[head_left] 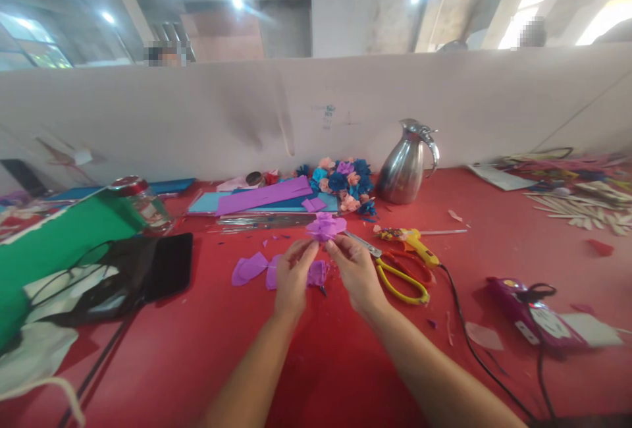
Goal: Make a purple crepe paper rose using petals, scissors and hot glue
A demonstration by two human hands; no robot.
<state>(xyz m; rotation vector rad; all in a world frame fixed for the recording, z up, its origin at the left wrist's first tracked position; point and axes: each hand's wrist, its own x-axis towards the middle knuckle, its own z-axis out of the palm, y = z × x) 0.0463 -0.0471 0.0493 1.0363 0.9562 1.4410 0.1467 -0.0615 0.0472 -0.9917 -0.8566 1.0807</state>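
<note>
Both hands pinch a purple paper flower from below, above the middle of the red table. My left hand closes thumb and fingers at its left side, and my right hand does the same at its right. The flower's petals spread over my fingertips, whose exact hold is partly hidden. Purple paper petals lie left of my left hand. Between the wrists, a piece of gathered purple paper rests on the table. Scissors with red and yellow handles lie just right of my right hand.
A yellow glue gun trails a black cord. Behind stand finished paper flowers, purple paper strips and a steel jug. To the left are a phone and a glass jar; a purple power strip lies right.
</note>
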